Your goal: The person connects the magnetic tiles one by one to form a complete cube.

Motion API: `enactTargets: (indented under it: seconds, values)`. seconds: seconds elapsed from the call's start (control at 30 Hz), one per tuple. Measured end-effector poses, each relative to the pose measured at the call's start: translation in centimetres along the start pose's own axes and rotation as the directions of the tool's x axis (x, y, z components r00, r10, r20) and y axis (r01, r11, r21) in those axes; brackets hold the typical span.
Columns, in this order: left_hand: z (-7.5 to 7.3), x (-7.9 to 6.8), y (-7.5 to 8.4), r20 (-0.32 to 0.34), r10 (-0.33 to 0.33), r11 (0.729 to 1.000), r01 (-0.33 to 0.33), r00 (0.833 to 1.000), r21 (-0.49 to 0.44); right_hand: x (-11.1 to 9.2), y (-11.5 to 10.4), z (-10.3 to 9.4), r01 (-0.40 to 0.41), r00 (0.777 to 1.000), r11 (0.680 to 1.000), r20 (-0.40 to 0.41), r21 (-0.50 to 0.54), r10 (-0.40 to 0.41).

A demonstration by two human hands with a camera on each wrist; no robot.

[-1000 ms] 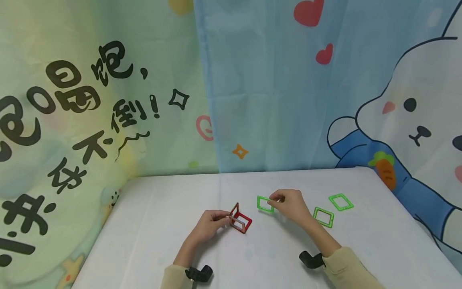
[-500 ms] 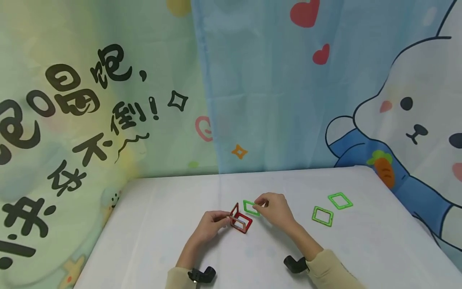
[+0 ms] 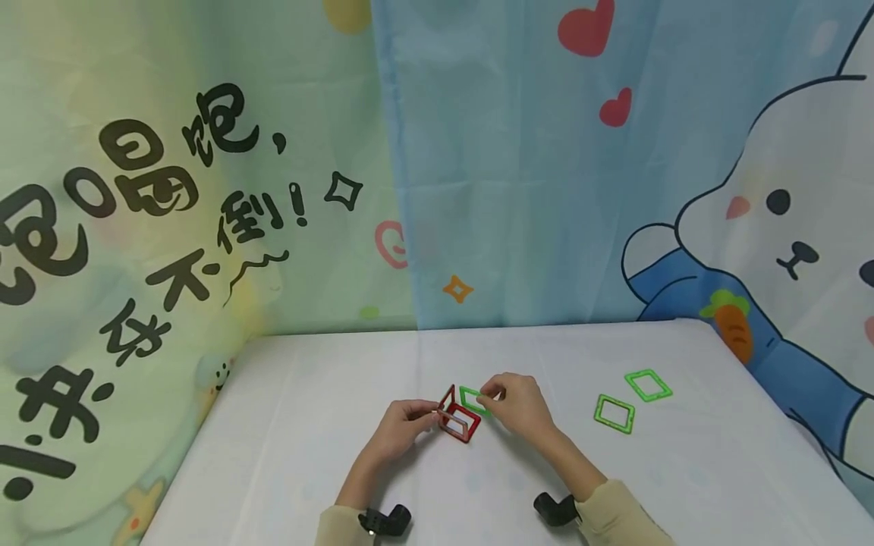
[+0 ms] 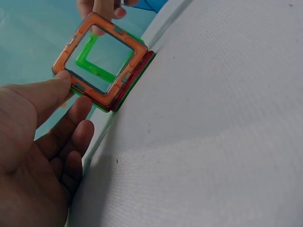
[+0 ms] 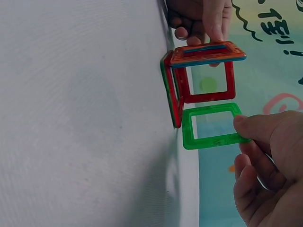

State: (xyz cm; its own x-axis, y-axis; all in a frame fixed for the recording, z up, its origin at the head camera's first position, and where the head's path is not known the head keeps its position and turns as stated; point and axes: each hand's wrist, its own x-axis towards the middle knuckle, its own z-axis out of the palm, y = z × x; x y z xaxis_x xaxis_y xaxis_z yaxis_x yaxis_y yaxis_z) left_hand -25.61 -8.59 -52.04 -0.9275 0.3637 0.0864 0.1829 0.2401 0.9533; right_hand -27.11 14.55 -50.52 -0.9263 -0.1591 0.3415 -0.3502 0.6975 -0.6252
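Latest change: I see the green square (image 5: 213, 143) brought close on the right of the red base (image 3: 474, 430), my landmark throughout.
Bearing on the work: I judge that the pieces are near enough to be lined up, though no join with the green square is plain to see.
Against the earlier head views: one second ago the green square is well apart from the red base, out to its right; half a second ago it is near; now the gap is smaller still. The right hand (image 3: 520, 406) shifts leftward with it, while the left hand (image 3: 403, 421) keeps its place left of the red base.
Left grip: narrow; thumb and fingertip pinch an edge of the orange square (image 4: 137, 56), which stands on the near side of the red base.
Right grip: narrow; thumb and fingers pinch the outer edge of the green square, held more or less upright.
Red pieces: the red base lies flat, a green rim showing beneath it in my wrist views; the upright red square (image 5: 230, 80) rises at its rear left.
Gap: slight at most between green square and upright red square; I cannot tell whether they touch.
Loose squares: the near loose square (image 3: 611, 426) and far loose square (image 3: 658, 396), both green, lie well right of the red base.
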Motion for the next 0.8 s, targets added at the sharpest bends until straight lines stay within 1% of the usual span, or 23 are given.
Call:
enactTargets:
  seconds: [0.17, 0.3, 0.47, 0.8]
  values:
    - [0.0, 0.9, -2.2, -0.007, -0.006, 1.000, 0.006, 1.000, 0.001, 0.2, 0.3, 0.3, 0.002, 1.000, 1.000, -0.003, 0.003, -0.002]
    - [-0.1, 1.1, -3.0, 0.001, -0.001, 1.000, 0.001, 1.000, 0.014, 0.3, 0.3, 0.6, -0.012, 1.000, 1.000, -0.002, 0.014, 0.012]
    - [-0.1, 1.1, -3.2, 0.007, 0.005, 1.000, -0.005, 1.000, 0.015, 0.4, 0.1, 0.7, -0.013, 1.000, 1.000, 0.014, 0.015, 0.013]
    - [-0.4, 1.2, -2.8, 0.021, 0.004, 1.000, -0.004, 1.000, 0.017, 0.8, -0.3, 0.7, -0.010, 0.999, 0.999, 0.044, 0.035, 0.009]
